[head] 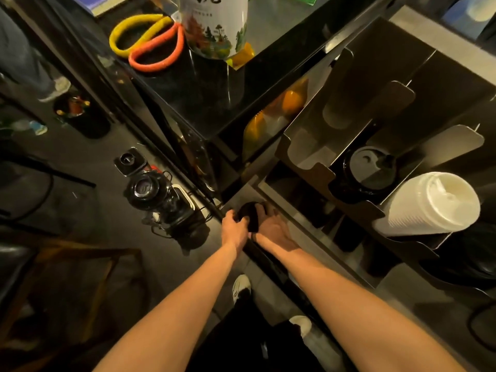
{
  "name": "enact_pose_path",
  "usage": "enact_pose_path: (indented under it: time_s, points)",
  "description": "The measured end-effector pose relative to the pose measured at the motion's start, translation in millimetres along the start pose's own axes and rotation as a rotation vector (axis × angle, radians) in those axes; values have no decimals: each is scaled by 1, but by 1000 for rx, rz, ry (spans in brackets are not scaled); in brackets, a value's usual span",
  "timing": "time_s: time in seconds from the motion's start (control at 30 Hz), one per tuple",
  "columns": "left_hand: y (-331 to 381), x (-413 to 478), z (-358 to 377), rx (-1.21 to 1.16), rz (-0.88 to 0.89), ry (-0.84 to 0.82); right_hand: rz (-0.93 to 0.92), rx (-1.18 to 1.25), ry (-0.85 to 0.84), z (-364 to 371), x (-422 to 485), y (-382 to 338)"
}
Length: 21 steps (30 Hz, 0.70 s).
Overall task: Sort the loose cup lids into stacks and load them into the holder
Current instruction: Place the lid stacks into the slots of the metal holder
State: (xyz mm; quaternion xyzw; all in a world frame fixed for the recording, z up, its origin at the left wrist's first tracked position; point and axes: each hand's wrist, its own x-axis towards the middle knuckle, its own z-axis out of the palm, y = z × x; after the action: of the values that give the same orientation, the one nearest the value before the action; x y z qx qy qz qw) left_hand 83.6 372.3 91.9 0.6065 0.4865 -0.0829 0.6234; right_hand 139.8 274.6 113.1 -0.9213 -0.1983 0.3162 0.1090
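Both hands are down low at the dim shelf (243, 195) under the counter (204, 87). The left hand (234, 227) and right hand (271, 226) are cupped from either side round a short stack of black lids (248, 212), fingers curled against its rim. The holder (316, 174) stands well apart, up to the right, with dark lids (371, 170) seated in its middle slot and a white stack (434, 202) lying in the nearer one. To do this well, I'd square the rims between the palms until they nest evenly. I'd keep the squeeze light so nothing buckles, then lift the pile level and feed it into the dark slot, not the white.
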Motion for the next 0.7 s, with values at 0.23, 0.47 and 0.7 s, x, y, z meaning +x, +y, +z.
enact_pose_path:
  time_s: [0.23, 0.47, 0.7]
  points:
    - [4, -2, -2, -118, 30, 31, -101, -5, 126, -6, -7, -1]
    - [28, -22, 0, -353, 82, -8, -142, 77, 321, -41, -38, -1]
    - [74, -73, -4, -298, 526, -44, -222, 52, 648, -89, -87, -8]
